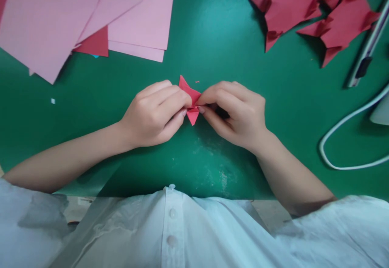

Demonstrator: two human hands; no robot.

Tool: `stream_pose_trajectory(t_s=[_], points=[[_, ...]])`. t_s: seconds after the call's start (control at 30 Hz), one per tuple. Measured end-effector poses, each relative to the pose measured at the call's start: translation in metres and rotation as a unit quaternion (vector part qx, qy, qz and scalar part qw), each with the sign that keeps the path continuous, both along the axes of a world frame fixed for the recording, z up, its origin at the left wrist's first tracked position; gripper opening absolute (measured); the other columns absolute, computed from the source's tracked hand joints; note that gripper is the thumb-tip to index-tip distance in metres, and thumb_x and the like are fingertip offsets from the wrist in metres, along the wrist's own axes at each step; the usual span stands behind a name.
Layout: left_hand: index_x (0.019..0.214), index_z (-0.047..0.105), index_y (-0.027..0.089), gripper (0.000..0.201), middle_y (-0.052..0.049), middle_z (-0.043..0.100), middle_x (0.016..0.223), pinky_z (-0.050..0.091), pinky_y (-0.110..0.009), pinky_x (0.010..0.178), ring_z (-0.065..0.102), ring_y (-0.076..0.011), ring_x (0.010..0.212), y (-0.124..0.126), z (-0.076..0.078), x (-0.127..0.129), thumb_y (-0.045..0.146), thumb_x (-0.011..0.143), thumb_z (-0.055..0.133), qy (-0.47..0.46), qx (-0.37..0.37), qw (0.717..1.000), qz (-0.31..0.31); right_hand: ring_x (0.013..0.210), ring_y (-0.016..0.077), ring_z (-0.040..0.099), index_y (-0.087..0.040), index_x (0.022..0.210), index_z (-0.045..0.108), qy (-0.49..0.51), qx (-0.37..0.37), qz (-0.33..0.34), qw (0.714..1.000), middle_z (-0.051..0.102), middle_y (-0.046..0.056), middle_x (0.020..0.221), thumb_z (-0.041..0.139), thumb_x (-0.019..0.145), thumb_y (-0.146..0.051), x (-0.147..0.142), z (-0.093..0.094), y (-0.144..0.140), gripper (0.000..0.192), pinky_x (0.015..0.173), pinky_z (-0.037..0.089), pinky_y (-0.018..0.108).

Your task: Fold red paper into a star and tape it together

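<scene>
Between my hands is a small piece of folded red paper (189, 91) with pointed corners at its top and bottom. My left hand (156, 112) pinches it from the left, fingers over the front and thumb at the lower edge, hiding that side. From the right, my right hand (235, 112) grips a corner of it between thumb and index finger. At the upper right lie folded red paper shapes (291, 6) with pointed ends and curled corners, and another such shape (346, 24) beside them.
Pink paper sheets (45, 20) overlap at the upper left, with a red paper corner (95, 43) poking out beneath. A utility knife (366, 59) lies at the right edge above a looped white cable (326, 150). Small paper scraps dot the green table (209, 49).
</scene>
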State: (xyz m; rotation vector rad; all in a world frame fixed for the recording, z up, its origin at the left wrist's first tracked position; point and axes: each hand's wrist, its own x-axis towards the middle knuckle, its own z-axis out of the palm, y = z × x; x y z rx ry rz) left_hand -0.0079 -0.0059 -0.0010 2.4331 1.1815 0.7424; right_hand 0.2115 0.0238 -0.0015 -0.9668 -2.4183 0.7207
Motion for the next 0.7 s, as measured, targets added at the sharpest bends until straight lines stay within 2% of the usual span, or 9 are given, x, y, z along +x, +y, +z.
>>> stream_pose_trajectory(t_s=[0.43, 0.7], points=[[0.089, 0.062, 0.020, 0.017, -0.001, 0.068, 0.079, 0.061, -0.035, 0.072, 0.068, -0.0154, 0.073, -0.0001, 0.0002, 0.0025, 0.020, 0.095, 0.046, 0.021, 0.024, 0.999, 0.013, 0.081, 0.0176, 0.068, -0.022, 0.096, 0.068, -0.008, -0.012, -0.005, 1.000, 0.074, 0.005, 0.091, 0.045, 0.104, -0.032, -0.0003, 0.0003, -0.0006, 0.027, 0.073, 0.051, 0.034], [0.091, 0.062, 0.021, 0.017, -0.001, 0.068, 0.082, 0.062, -0.036, 0.074, 0.069, -0.0164, 0.076, -0.0004, -0.0004, 0.0013, 0.021, 0.096, 0.045, 0.018, 0.007, 1.000, 0.010, 0.079, 0.0163, 0.068, -0.021, 0.094, 0.066, -0.008, -0.007, -0.004, 1.000, 0.074, 0.004, 0.090, 0.047, 0.103, -0.029, -0.0006, 0.0010, -0.0007, 0.023, 0.072, 0.051, 0.033]])
